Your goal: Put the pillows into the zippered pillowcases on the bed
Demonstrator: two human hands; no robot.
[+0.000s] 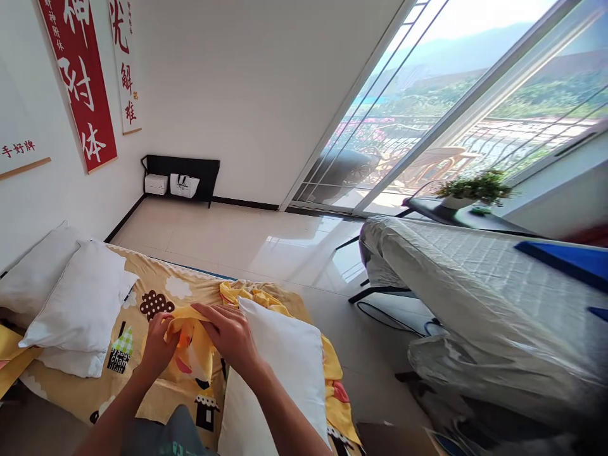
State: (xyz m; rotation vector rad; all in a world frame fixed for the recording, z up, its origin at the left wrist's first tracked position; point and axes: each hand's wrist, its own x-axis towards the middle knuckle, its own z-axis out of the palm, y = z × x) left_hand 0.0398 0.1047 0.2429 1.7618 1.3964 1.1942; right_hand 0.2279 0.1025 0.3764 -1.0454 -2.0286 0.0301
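My left hand (pixel 158 345) and my right hand (pixel 230 334) both grip the edge of a yellow patterned pillowcase (pixel 194 354) held just above the bed. Their fingers are curled into the cloth, close together. A bare white pillow (pixel 280 373) lies right beside my right hand, partly on crumpled yellow fabric (pixel 251 296). The bed carries a yellow cartoon-print sheet (pixel 152 297).
Two white pillows (pixel 78 304) are stacked at the left of the bed, by the wall with red banners (pixel 80 76). A covered piece of furniture (pixel 475 297) stands to the right, with a potted plant (pixel 470 190) behind it. Tiled floor (pixel 237 240) leads to glass sliding doors.
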